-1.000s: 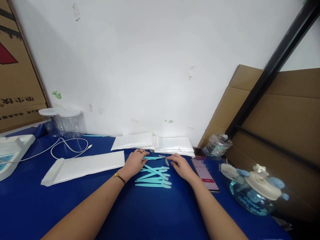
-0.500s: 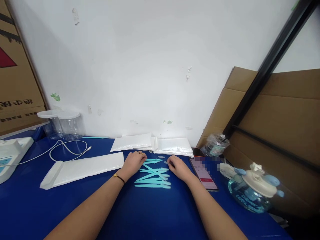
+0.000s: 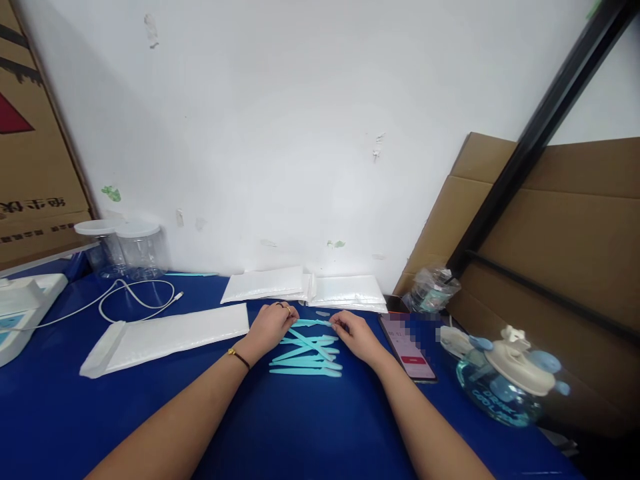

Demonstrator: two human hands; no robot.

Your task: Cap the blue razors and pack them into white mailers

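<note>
Centrally in the lower frame, a turquoise stick (image 3: 313, 323) lies almost level, your left hand (image 3: 270, 325) pinching its left end and your right hand (image 3: 355, 333) closed on a small clear piece (image 3: 329, 324) at its right tip. Below it, more turquoise sticks (image 3: 306, 364) lie crossed or side by side on the desk (image 3: 300, 427), with a white envelope (image 3: 175, 340) lower left and a phone (image 3: 411, 350) lower right.

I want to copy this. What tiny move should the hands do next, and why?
Perhaps the right hand should gently slide the small clear piece onto the teal stick: the left hand holds the stick, and the right hand seems to pinch that piece at the stick's tip.
</note>
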